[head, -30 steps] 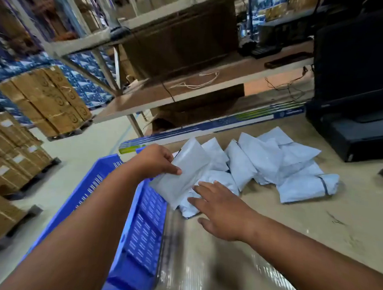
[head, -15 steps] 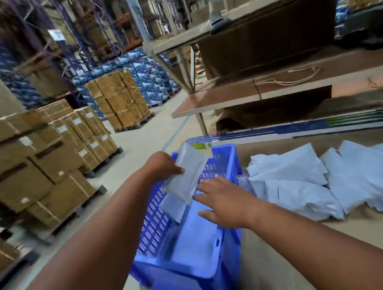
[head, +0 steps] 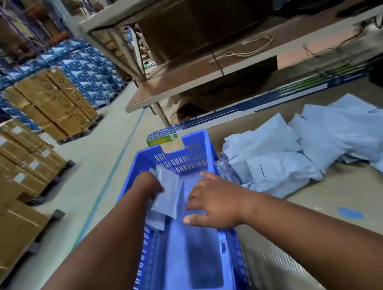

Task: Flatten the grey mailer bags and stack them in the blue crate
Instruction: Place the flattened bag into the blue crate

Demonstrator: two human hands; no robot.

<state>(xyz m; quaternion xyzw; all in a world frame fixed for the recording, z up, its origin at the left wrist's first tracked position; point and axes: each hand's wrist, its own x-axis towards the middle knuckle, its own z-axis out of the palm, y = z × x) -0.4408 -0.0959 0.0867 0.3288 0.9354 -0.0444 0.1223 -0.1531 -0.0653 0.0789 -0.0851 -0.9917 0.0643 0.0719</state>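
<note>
My left hand (head: 148, 185) grips a grey mailer bag (head: 165, 193) by its left edge, holding it low inside the blue crate (head: 179, 153). My right hand (head: 214, 204) hovers over the crate's right side with fingers spread and relaxed, holding nothing. Flat mailers (head: 194, 254) lie on the crate's floor. A pile of several crumpled grey mailer bags (head: 295, 153) lies on the tabletop to the right of the crate.
The brown tabletop (head: 348, 195) carries a small blue tape mark (head: 350, 213). A long blue-green box (head: 253, 103) runs along its far edge. Metal shelving (head: 211, 64) stands behind. Pallets of cardboard boxes (head: 50, 99) line the floor at left.
My left hand carried the mailer from the pile leftward and down into the crate. My right hand followed over the crate. The view swung left and down.
</note>
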